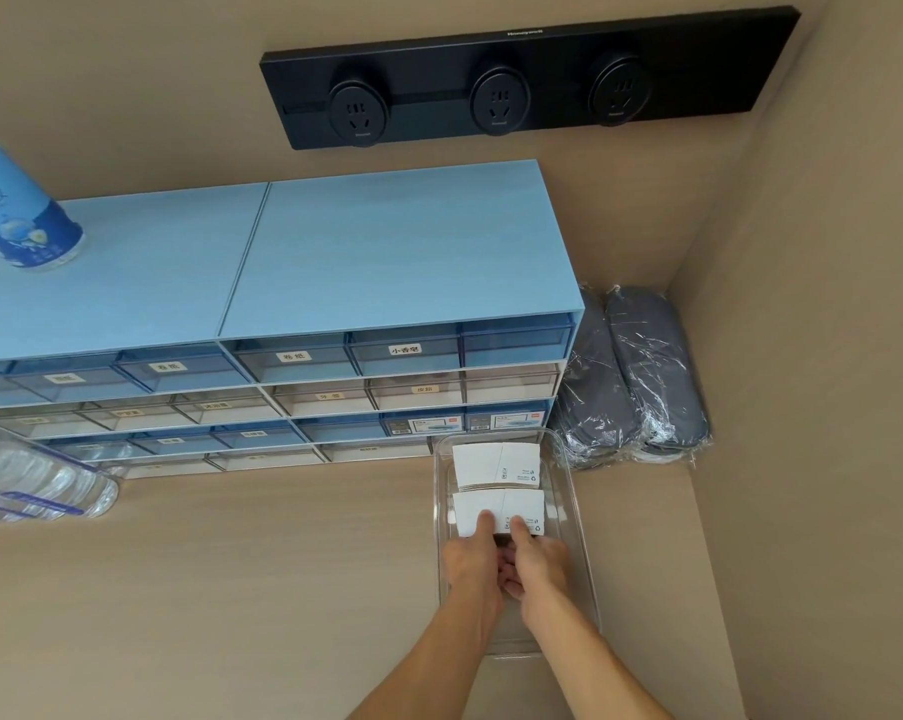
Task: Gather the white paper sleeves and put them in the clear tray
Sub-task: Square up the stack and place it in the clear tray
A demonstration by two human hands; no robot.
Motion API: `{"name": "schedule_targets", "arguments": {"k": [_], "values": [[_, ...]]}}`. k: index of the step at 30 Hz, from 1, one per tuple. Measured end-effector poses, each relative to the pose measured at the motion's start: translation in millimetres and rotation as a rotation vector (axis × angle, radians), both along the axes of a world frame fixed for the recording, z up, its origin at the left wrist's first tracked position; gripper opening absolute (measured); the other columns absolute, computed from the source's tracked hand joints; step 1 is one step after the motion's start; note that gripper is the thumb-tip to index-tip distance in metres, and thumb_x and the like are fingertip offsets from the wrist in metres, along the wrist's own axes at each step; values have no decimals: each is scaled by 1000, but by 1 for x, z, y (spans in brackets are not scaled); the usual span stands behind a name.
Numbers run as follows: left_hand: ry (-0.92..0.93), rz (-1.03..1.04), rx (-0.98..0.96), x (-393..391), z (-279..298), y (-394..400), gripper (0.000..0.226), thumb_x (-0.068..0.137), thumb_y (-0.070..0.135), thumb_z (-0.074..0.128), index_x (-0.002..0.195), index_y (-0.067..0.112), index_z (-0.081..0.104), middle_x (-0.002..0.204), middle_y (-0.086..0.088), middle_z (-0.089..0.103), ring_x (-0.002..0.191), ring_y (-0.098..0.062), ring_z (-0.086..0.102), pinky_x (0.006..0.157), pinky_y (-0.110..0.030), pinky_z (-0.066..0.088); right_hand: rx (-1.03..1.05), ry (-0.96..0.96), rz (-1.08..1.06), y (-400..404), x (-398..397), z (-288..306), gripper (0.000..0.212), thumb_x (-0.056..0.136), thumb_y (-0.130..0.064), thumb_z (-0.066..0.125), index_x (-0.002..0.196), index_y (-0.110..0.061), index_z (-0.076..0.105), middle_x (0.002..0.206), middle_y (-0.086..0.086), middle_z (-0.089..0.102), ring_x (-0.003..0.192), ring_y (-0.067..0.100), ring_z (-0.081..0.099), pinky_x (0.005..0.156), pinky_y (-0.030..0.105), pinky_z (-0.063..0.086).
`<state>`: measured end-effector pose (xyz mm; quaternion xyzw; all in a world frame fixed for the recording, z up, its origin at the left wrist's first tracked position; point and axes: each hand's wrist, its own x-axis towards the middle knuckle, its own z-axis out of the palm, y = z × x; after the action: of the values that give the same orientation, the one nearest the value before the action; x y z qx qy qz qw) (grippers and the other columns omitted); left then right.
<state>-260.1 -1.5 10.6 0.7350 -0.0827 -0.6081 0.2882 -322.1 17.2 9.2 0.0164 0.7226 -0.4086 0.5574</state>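
Both hands meet over the nearer stack of white paper sleeves [498, 511] inside the clear tray [576, 517]. The left hand [472, 561] lays its thumb flat on top of the stack, and the right hand [540, 561] does the same just beside it; the other fingers of both hands curl under the stack's near edge, so each hand pinches the sleeves between thumb and fingers. The knuckles of the two hands touch at the middle.

A second stack of white sleeves [496, 465] lies in the tray beyond the held one, close to it, at the tray's far end. The near half of the tray holds only the hands.

The tray sits on a beige shelf [257, 563]. Just behind the tray stands a blue drawer cabinet [387, 252] with labelled drawers. To the right of the tray's far end lie grey wrapped bundles [631, 381]. Well to the left of the tray rest clear water bottles [28, 485].
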Motion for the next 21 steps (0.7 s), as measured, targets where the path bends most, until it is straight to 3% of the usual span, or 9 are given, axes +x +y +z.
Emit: {"name": "schedule_targets", "arguments": {"k": [5,9,13,18,21], "values": [[-19,-16,-14,0,5,1,37,87,28,68,62,2,57,42,-9,56,33,-20,50,33,-19,38,2,9,20,-1,-1,3,36,96,-26,59,71,0,61,39,5,59,30,18,48,41,25,40],[66,14,8,1,8,4,40,88,28,68,62,0,58,45,-12,57,38,-21,50,40,-23,40,-21,-4,22,4,0,4,37,95,-28,60,67,-4,60,40,4,57,30,17,45,42,25,38],[189,38,-6,1,16,14,39,88,32,70,69,1,57,40,-9,53,29,-18,45,34,-18,35,-20,-16,42,13,-2,13,41,94,-33,60,67,-3,60,37,3,54,28,16,41,42,24,38],[314,-52,-134,24,47,21,38,92,33,66,98,-4,62,75,-17,66,45,-19,55,41,-27,47,-153,52,69,22,4,45,33,94,-33,59,87,-1,66,59,7,73,46,18,61,50,29,50],[181,-120,-362,51,85,10,34,91,40,64,108,11,61,101,-11,69,76,-21,66,67,-36,54,-329,238,175,18,13,81,22,95,-33,57,94,-14,68,88,7,76,73,18,69,67,26,50]]}}
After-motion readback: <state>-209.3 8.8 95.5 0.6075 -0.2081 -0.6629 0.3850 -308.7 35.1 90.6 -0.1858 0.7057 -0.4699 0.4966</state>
